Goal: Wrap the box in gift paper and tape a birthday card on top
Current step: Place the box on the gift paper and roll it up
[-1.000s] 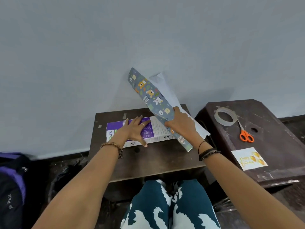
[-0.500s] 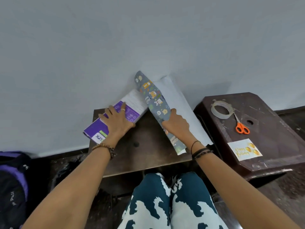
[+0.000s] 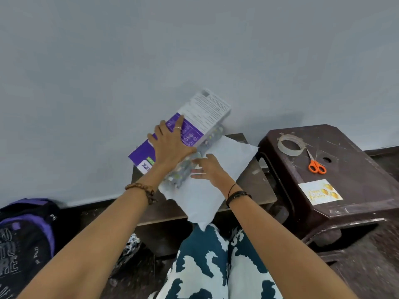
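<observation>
Under the left hand (image 3: 170,145), fingers spread flat, the box (image 3: 190,128) lies unwrapped on gift paper (image 3: 207,190); the right hand (image 3: 207,169) presses the sheet, fingers straight; taping and card (image 3: 319,192) remain

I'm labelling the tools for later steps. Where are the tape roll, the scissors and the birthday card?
tape roll (image 3: 281,145): head view, left side of ring.
scissors (image 3: 317,166): head view, orange handles.
birthday card (image 3: 320,192): head view, card's middle.

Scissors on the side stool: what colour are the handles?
Orange handles on the scissors, plain in the head view, beside the tape roll.
</observation>
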The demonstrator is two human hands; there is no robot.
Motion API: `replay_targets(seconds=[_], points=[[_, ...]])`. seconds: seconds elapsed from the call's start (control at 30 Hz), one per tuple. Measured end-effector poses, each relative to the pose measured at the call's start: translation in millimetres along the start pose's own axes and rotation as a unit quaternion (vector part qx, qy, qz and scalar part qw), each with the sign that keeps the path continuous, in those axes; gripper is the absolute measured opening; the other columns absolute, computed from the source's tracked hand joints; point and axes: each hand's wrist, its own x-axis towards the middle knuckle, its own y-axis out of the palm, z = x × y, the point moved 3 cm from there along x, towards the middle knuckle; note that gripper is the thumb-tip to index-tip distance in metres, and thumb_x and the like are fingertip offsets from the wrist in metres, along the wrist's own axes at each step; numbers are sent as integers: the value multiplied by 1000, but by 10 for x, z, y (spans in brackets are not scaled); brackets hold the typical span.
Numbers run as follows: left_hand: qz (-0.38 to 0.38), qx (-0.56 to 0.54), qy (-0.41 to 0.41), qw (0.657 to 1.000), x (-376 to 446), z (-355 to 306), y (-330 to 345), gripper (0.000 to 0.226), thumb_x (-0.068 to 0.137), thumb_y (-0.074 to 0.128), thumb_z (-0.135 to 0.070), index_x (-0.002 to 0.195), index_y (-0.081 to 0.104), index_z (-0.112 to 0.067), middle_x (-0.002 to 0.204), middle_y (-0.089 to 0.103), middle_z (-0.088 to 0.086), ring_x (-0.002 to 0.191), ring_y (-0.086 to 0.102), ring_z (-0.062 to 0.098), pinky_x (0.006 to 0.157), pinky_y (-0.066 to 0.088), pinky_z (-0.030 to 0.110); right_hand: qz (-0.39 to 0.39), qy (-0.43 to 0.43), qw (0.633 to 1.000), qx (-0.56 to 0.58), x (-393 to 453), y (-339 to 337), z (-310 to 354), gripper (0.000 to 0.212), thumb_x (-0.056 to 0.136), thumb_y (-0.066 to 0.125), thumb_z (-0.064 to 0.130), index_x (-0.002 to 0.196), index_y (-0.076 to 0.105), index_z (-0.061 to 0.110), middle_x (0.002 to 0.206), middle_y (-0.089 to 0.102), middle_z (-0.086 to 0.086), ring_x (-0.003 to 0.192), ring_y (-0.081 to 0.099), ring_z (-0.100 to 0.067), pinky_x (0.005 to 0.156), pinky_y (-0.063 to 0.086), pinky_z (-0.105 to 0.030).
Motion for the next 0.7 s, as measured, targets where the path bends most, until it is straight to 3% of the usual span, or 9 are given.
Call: replay_targets(seconds=[0.07,0.17,0.23,0.4,0.47,0.53,0.57,0.63,0.7], points=[[9,10,12,1000,-51,-131,75,102,72,64,-63,149,9,-27,146,20,20,135,20,36,108,17,56,-17,-13,998,57,2,-113,6,25,96,49,19,119,42,11,110,54,-13,97,60,-33,81,51,-42],[25,12,-2,1000,-77,-278,142,99,75,60,-65,148,7,-25,147,20,19,136,21,36,108,17,55,-5,-22,974,226,48,-340,30,49,92,45,50,127,41,16,113,55,-14,100,59,-29,86,48,-51],[47,15,-18,999,-102,-362,207,97,76,57,-66,148,7,-24,147,20,19,136,21,36,109,17,56,8,-26,967,252,57,-470,74,56,87,46,59,127,41,21,118,55,-13,103,59,-29,85,49,-55],[99,-22,-24,995,-307,-561,446,95,77,48,-71,148,8,-24,148,17,19,137,17,37,109,16,58,-75,-43,988,129,91,-606,85,55,83,67,36,129,45,17,108,64,-6,89,64,-20,62,55,-32],[118,-35,-18,992,-364,-600,529,96,78,48,-70,149,5,-22,151,11,18,140,11,36,110,16,59,-125,-50,983,128,99,-672,87,59,81,70,25,130,40,12,108,63,-7,82,63,-17,52,52,-26],[123,-10,17,992,-442,-641,599,96,79,55,-63,149,8,-16,154,5,18,142,5,34,110,11,60,-170,-71,970,155,123,-761,98,63,82,70,20,133,35,11,115,60,-11,86,63,-19,53,53,-27],[105,13,44,993,-498,-662,621,96,76,62,-59,147,17,-12,152,11,21,142,9,35,110,12,61,-197,-84,961,177,130,-808,113,67,82,70,19,136,31,12,118,59,-12,91,62,-20,58,55,-29],[19,38,84,996,-613,-669,665,90,58,80,-50,128,49,-4,133,44,25,128,40,41,103,32,60,-243,-113,939,217,127,-895,166,70,81,71,18,136,28,13,119,57,-14,93,61,-20,66,55,-34],[-33,13,121,992,-724,-656,736,74,50,85,-42,106,59,-2,111,58,20,111,55,40,94,46,52,-258,-155,923,239,130,-959,229,66,81,71,16,131,29,14,120,56,-13,90,62,-17,67,56,-35]])
